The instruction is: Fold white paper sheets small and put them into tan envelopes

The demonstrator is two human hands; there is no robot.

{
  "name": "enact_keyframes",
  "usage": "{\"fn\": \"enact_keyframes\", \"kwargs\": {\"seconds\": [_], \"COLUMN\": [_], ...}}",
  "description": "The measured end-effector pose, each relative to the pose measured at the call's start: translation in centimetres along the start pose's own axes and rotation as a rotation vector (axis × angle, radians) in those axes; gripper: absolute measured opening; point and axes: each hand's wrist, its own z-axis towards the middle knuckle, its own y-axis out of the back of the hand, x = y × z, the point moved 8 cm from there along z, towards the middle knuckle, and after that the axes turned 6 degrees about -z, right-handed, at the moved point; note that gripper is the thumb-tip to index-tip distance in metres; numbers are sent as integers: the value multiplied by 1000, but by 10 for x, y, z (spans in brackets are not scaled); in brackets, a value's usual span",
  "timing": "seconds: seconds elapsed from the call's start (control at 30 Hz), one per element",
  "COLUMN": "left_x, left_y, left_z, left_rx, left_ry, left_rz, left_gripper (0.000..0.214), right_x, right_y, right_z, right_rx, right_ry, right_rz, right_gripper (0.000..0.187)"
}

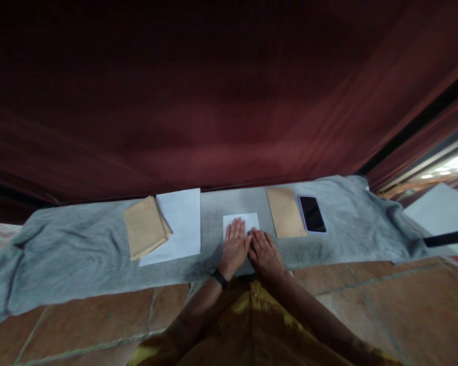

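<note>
Clock centred on the small white paper [253, 219], 12 = away from me. Nearest: my yellow clothing [244, 315] at 6, orange-brown floor tiles [423, 300] at 4 and 8. Black band [219, 278] on my left wrist.

2 hands, both palm down. My left hand [233, 249] at 7: flat, fingers straight and close together, lying over the paper's near part. My right hand [266, 256] at 5: flattened, fingers slightly apart, fingertips at the paper's near right corner. Hands sit side by side; can't tell if they touch, or how hard either presses.

Paper sits on a grey cloth [347, 216], which covers the long surface in front of me. At 9: large white sheet [185, 223], then a brown envelope stack [145, 226] overlapping its left side. Between 2 and 3: 1 brown envelope [286, 212]. Just past it, near 3: phone [313, 214], dark screen up, light purple edge.

Farthest: dark red fabric [213, 127] across 12, black pole [423, 119] slanting at 2.
</note>
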Motion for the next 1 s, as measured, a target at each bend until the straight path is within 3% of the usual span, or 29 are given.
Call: {"fn": "enact_keyframes", "kwargs": {"seconds": [0.1,0.17,0.5,0.67,0.77,0.9,0.93,1.0], "left_x": [-21,-23,32,37,35,36,37,38], "left_y": [-10,-14,-5,-2,-2,-4,-4,-5], "left_z": [6,9,10,9,8,8,8,9], "left_rx": [54,62,-24,-40,-50,-54,-54,-57], "left_ry": [-83,-67,79,93,81,80,84,92], "left_rz": [-52,-56,35,61,63,57,56,57], "left_gripper": [59,60,62,64,66,69,70,69], "right_x": [5,5,-5,-9,-24,-56,-65,-92], "right_y": [-1,-1,-4,-3,20,84,103,141], "right_z": [0,-1,-2,3,13,-4,-17,-41], "right_rx": [30,29,-3,54,100,290,293,118], "right_ry": [51,55,-33,4,16,162,214,183], "right_rz": [-32,-38,64,158,320,605,575,364], "right_gripper": [58,59,58,51,41,42,41,39]}}
